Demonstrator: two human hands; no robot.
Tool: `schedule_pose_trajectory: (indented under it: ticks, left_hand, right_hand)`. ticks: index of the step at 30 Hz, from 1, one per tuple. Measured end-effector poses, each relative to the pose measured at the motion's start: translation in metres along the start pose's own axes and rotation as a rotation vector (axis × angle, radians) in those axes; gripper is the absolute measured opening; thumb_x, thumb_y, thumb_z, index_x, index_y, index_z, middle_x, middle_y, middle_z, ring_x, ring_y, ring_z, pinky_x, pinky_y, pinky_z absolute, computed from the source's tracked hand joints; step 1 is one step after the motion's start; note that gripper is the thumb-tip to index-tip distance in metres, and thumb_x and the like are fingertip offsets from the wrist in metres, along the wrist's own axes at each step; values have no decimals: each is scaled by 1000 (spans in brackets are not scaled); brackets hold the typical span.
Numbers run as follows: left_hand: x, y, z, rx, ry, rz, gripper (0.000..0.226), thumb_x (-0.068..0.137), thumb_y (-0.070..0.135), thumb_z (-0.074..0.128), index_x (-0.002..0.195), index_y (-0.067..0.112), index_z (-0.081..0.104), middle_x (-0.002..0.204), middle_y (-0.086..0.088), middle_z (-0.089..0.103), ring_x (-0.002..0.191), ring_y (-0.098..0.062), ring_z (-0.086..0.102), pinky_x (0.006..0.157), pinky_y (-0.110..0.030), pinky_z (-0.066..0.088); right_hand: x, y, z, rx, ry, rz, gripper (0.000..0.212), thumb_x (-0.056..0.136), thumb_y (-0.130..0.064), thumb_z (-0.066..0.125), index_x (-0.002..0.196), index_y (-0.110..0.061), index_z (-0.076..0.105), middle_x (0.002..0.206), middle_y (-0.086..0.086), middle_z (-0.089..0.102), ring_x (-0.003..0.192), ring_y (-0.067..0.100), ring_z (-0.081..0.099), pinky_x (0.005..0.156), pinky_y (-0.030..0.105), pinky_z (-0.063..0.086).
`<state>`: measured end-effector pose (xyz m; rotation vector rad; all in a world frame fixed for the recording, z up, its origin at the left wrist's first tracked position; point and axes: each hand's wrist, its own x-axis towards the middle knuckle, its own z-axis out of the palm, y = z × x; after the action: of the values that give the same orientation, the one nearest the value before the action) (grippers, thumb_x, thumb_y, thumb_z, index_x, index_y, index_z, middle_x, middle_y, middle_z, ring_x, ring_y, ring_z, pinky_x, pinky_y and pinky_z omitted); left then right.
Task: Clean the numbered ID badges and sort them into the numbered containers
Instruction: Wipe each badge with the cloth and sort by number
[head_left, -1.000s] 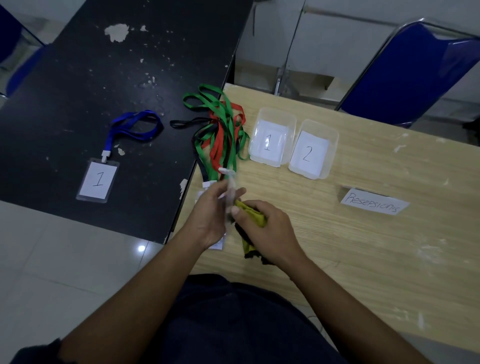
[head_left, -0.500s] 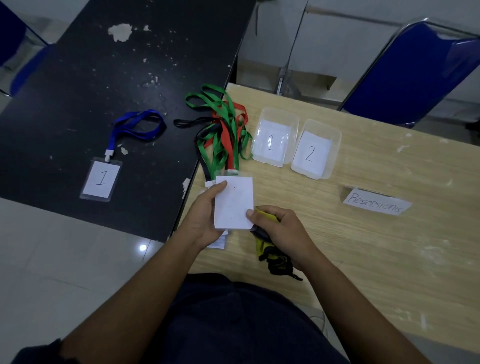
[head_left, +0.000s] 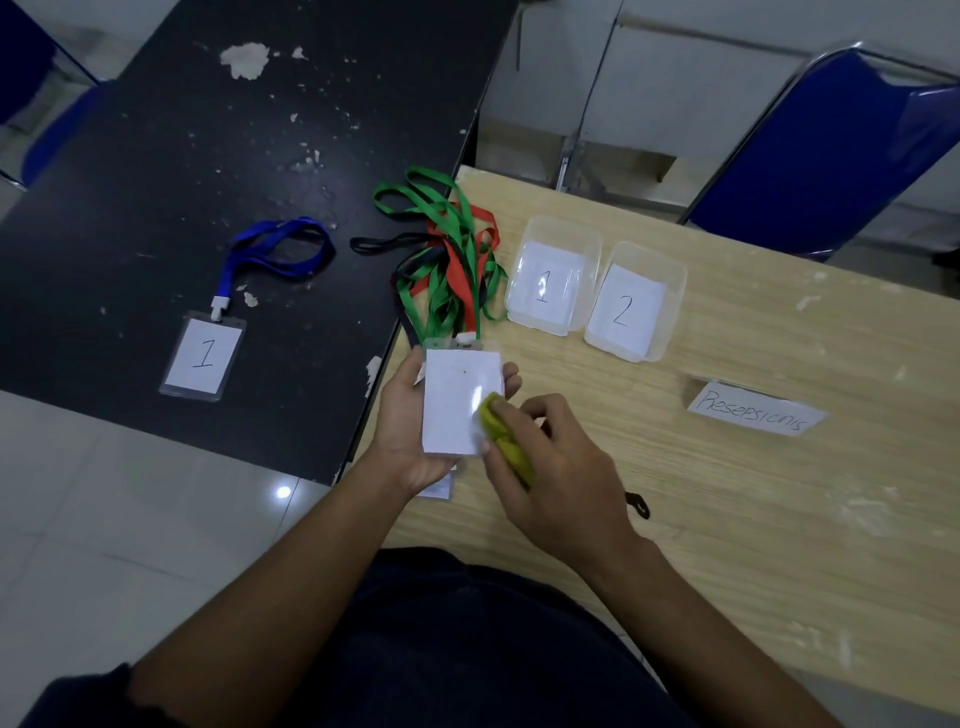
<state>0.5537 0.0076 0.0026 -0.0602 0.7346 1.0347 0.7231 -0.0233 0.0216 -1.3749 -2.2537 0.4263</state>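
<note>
wood tbl (head_left: 779, 545): tub 1 (head_left: 563, 231), tub 2 (head_left: 674, 301), label (head_left: 756, 410) | blk tbl (head_left: 156, 171): badge 1 (head_left: 202, 356)

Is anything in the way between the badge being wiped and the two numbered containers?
Nothing visible does. Only bare tabletop lies between the badge in the left hand and container 1 and container 2; the lanyard tangle sits just left of container 1.

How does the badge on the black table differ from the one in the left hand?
The table badge lies flat on the black table, untouched; the held badge is gripped by the left hand while the right hand presses a yellow cloth on it. The table badge shows a 1; the held badge shows a blank white side. Both are clear sleeves holding white cards.
</note>
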Motion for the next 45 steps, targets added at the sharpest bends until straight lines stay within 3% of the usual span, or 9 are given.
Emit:
schedule_pose_trajectory:
  ticks: [4,8,11,15,21,28,34,40,45]
  left_hand:
    - [3,-3,3,62,42,-28,70,91,57,46,139,5,52,130,-25,59,112,-34,64,96,-42,53]
    - [5,-15,4,160,74,-76,63,98,62,32,130,16,62,118,-12,68,96,-25,68,78,-37,59]
    - [7,-17,6,170,61,-62,60,99,59,31,128,17,63,123,-11,68,103,-25,69,90,-41,54]
    - [8,-14,0,120,40,-72,70,100,62,26,142,9,48,137,-25,56,126,-37,56,111,-46,40]
    - [8,-22,-3,195,75,-61,56,93,59,42,113,16,72,105,-9,71,86,-23,71,73,-35,59]
    - [11,-16,0,138,68,-73,68,101,60,28,132,8,58,137,-24,57,131,-35,53,116,-44,34]
    - [12,-27,10,216,99,-53,47,96,54,46,114,21,75,113,-7,73,99,-22,72,74,-36,60]
    - [10,-8,1,140,84,-5,62,98,53,40,138,9,54,136,-24,57,126,-36,57,115,-50,35]
    - [6,-8,-2,149,92,-20,58,98,52,39,135,10,54,122,-17,66,96,-29,66,83,-39,53]
  right_hand:
    - [-1,-2,4,-6,-200,-168,39,98,-40,48,127,-16,56,101,3,53,69,18,51,41,32,43]
    - [24,6,4,-69,-144,59,38,99,-38,45,126,-17,61,99,4,53,68,23,53,46,28,38]
    - [33,0,7,8,-131,174,35,99,-37,48,126,-19,62,99,3,52,70,24,54,49,33,44]
    - [11,-17,2,98,-309,-46,43,98,-42,43,135,-22,54,102,-1,50,69,20,54,47,33,45]
    - [34,11,-3,-202,-204,140,37,101,-36,46,129,-15,59,102,6,53,71,17,41,50,28,31]
    - [13,-14,5,199,-279,-8,42,98,-38,45,133,-19,59,101,-1,51,72,17,53,51,34,45]
    - [54,2,9,72,-79,242,35,100,-34,49,129,-19,62,100,3,52,74,23,56,55,36,49]
    - [15,-18,14,186,-257,-36,45,98,-39,42,137,-22,54,102,0,49,72,12,47,50,30,41]
    - [15,16,8,-53,-246,-41,40,100,-38,46,135,-22,57,105,1,54,80,20,57,47,29,42]
